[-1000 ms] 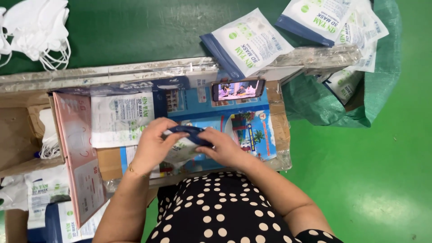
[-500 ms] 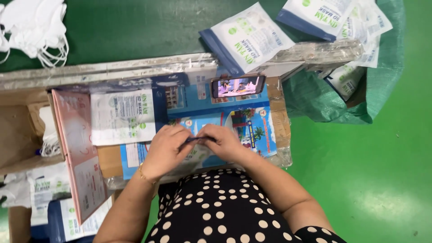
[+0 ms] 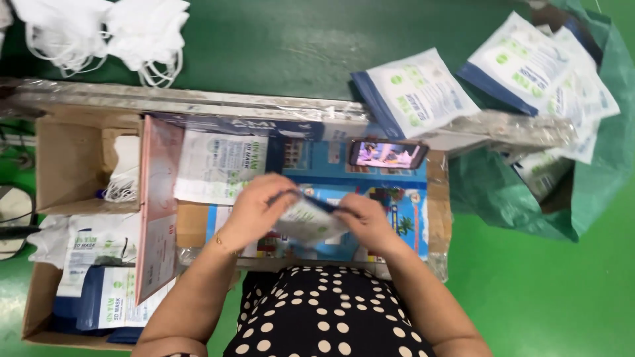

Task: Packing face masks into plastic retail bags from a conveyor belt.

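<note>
Over the middle of the work surface my left hand (image 3: pixel 254 210) and my right hand (image 3: pixel 365 221) both grip one white and blue mask pouch (image 3: pixel 305 220). The pouch is tilted, each hand pinching its top blue strip. It hovers above a colourful printed board (image 3: pixel 403 208). A stack of flat empty pouches (image 3: pixel 220 165) lies just left of my left hand. I cannot tell whether the held pouch has anything inside.
A phone (image 3: pixel 387 154) with a lit screen lies at the back of the board. Filled pouches (image 3: pixel 417 92) pile at the back right by a green bag (image 3: pixel 595 185). White masks (image 3: pixel 112 33) lie far left. A cardboard box (image 3: pixel 73 165) sits left, another box of pouches (image 3: pixel 99 297) below.
The pouch has risen and tilted up between my hands, which have spread slightly apart. The camera view has shifted a little.
</note>
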